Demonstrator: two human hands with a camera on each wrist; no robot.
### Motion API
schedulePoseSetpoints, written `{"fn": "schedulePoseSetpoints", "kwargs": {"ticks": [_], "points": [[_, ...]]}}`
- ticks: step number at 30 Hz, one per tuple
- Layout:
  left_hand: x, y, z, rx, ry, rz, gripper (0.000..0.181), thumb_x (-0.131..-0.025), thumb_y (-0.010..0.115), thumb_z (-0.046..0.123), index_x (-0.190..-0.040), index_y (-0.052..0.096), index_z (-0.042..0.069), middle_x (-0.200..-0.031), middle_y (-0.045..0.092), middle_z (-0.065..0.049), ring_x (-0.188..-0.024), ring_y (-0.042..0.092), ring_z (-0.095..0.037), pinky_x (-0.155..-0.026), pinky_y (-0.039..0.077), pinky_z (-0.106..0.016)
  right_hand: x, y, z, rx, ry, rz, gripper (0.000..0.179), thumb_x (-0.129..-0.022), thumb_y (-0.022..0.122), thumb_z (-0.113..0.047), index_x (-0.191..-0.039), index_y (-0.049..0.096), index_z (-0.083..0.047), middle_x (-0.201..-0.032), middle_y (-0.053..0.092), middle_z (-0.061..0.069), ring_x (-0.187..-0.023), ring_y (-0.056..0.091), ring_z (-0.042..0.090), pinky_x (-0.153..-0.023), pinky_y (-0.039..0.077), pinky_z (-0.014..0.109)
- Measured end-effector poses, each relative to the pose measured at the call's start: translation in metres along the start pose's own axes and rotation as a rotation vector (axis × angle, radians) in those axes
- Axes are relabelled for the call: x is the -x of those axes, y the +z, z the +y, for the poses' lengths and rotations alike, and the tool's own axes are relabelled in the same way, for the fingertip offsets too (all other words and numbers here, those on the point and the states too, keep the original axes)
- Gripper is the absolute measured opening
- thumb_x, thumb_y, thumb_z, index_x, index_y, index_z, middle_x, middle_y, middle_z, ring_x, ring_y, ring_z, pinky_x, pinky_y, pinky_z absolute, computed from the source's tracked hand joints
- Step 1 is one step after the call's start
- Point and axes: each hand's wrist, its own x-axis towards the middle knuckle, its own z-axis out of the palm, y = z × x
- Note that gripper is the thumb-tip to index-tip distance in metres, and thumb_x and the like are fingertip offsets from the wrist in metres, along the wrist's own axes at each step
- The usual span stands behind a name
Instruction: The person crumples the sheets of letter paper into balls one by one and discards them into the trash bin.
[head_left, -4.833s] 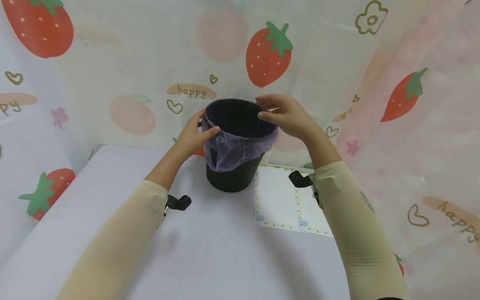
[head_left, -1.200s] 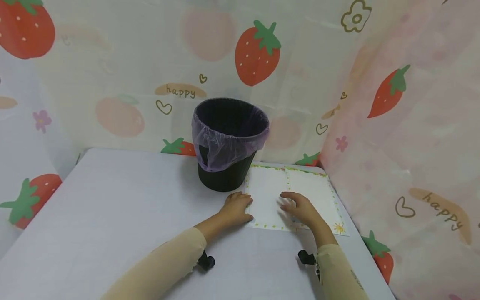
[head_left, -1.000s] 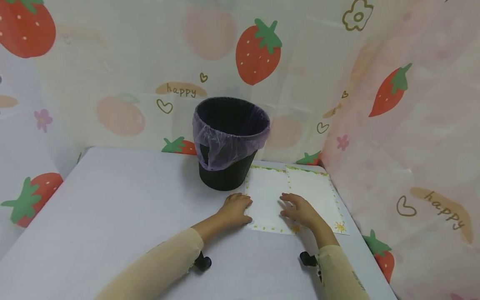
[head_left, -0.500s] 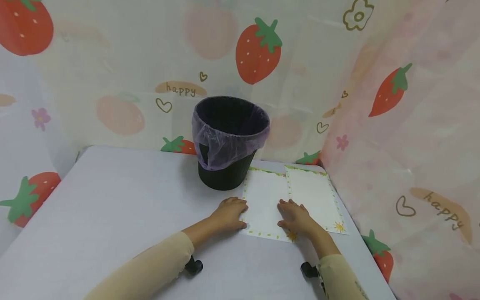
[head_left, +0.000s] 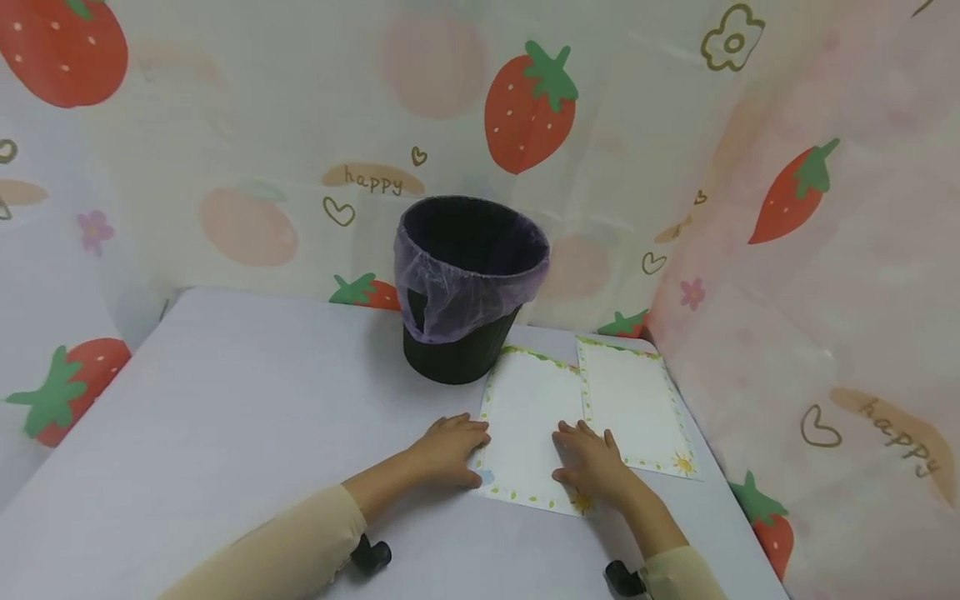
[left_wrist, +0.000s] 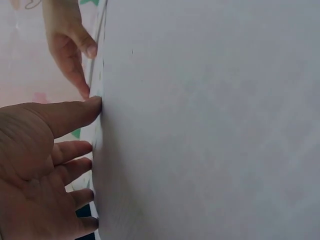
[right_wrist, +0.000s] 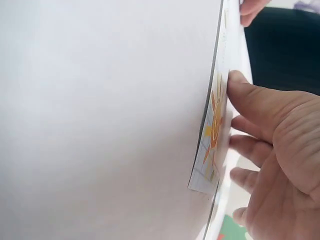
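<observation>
A white sheet of paper point(head_left: 528, 433) with a leafy printed border lies flat on the table between both hands. My left hand point(head_left: 450, 452) has its fingertips and thumb at the sheet's left edge, fingers spread. On the sheet's right part rest the fingertips of my right hand point(head_left: 594, 468), the thumb close to the printed sun point(right_wrist: 215, 122). Both hands have extended fingers pressing down, and nothing is gripped. A second, similar sheet point(head_left: 636, 408) lies to the right, its left edge along the first sheet.
Behind the hands stands a black bin point(head_left: 457, 358) lined with a purple translucent bag point(head_left: 465, 300), its foot near the first sheet's top left corner. The white tabletop point(head_left: 262, 400) meets strawberry-printed curtains point(head_left: 360, 100) at the back and sides.
Both hands have come down from the bin's rim to the paper. Over the last second they have slid the left sheet toward the person, so it sits lower than the right sheet.
</observation>
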Motion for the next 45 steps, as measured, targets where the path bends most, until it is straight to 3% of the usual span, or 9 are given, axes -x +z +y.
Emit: {"fn": "schedulePoseSetpoints", "kwargs": {"ticks": [5,10,14,18,22,27,35,40,45], "points": [[0.021,0.001,0.003,0.034,-0.003,-0.032,0.068,-0.08,0.086,0.04,-0.138,0.063,0.013,-0.157,0.049,-0.006,-0.151,0.032,-0.038,-0.121,0.026,-0.061,0.013,0.007,-0.009,-0.011,-0.025,0.009,0.067,-0.089,0.08,-0.033,-0.146,0.055,-0.009,-0.161,0.042,0.009,-0.154,0.025,0.039,-0.119,0.003,0.074],[0.044,-0.004,0.01,0.167,-0.003,-0.066,0.068,-0.08,0.086,0.041,-0.137,0.063,0.011,-0.156,0.049,-0.01,-0.151,0.03,-0.043,-0.122,0.022,-0.063,0.027,0.011,-0.016,-0.033,-0.081,0.006,0.068,-0.09,0.078,-0.035,-0.147,0.054,-0.006,-0.161,0.04,0.011,-0.154,0.026,0.038,-0.12,0.003,0.072],[0.056,-0.007,0.014,0.25,-0.003,-0.035,0.067,-0.083,0.085,0.035,-0.139,0.061,0.008,-0.156,0.048,-0.012,-0.15,0.029,-0.045,-0.123,0.023,-0.061,0.035,0.013,-0.023,-0.05,-0.108,0.01,0.068,-0.091,0.077,-0.035,-0.146,0.053,-0.003,-0.161,0.04,0.013,-0.153,0.027,0.039,-0.121,0.005,0.07],[0.061,-0.007,0.014,0.221,-0.022,0.015,0.069,-0.079,0.088,0.027,-0.139,0.06,0.006,-0.157,0.048,-0.012,-0.15,0.031,-0.042,-0.122,0.026,-0.058,0.041,0.014,-0.031,-0.058,-0.115,0.009,0.068,-0.091,0.076,-0.037,-0.145,0.053,-0.002,-0.161,0.041,0.014,-0.152,0.029,0.039,-0.121,0.008,0.07],[0.063,-0.006,0.013,0.168,-0.041,0.019,0.073,-0.076,0.09,0.026,-0.14,0.06,0.006,-0.156,0.049,-0.01,-0.15,0.032,-0.039,-0.123,0.027,-0.055,0.042,0.012,-0.037,-0.039,-0.12,0.006,0.068,-0.09,0.077,-0.038,-0.144,0.055,-0.004,-0.159,0.044,0.013,-0.15,0.034,0.039,-0.121,0.016,0.069],[0.064,-0.004,0.01,0.113,-0.032,0.017,0.075,-0.077,0.09,0.031,-0.141,0.059,0.007,-0.157,0.049,-0.008,-0.151,0.033,-0.036,-0.122,0.029,-0.053,0.03,0.001,-0.028,-0.117,-0.054,0.04,0.063,-0.091,0.077,-0.039,-0.143,0.058,-0.009,-0.156,0.05,0.009,-0.149,0.037,0.037,-0.12,0.026,0.064],[0.066,0.0,0.008,0.087,-0.002,0.008,0.076,-0.079,0.088,0.039,-0.142,0.058,0.01,-0.158,0.047,-0.006,-0.151,0.033,-0.034,-0.12,0.032,-0.055,-0.008,-0.022,0.017,-0.229,0.033,0.145,0.072,-0.097,0.071,-0.037,-0.156,0.041,-0.008,-0.164,0.034,0.016,-0.153,0.025,0.043,-0.12,0.025,0.065],[0.065,0.002,0.006,0.083,-0.013,0.0,0.075,-0.081,0.086,0.041,-0.144,0.057,0.012,-0.159,0.045,-0.003,-0.152,0.031,-0.033,-0.121,0.031,-0.054,-0.028,-0.028,0.033,-0.281,0.149,0.111,0.08,-0.099,0.067,-0.043,-0.161,0.028,-0.01,-0.165,0.028,0.024,-0.149,0.025,0.051,-0.116,0.027,0.069],[0.064,0.004,0.005,0.074,-0.015,0.004,0.076,-0.081,0.086,0.042,-0.144,0.058,0.012,-0.159,0.046,-0.003,-0.152,0.032,-0.032,-0.121,0.031,-0.053,-0.038,-0.031,0.038,-0.287,0.19,0.051,0.092,-0.093,0.072,-0.05,-0.164,0.024,-0.016,-0.168,0.016,0.026,-0.151,0.017,0.055,-0.115,0.022,0.074]]}}
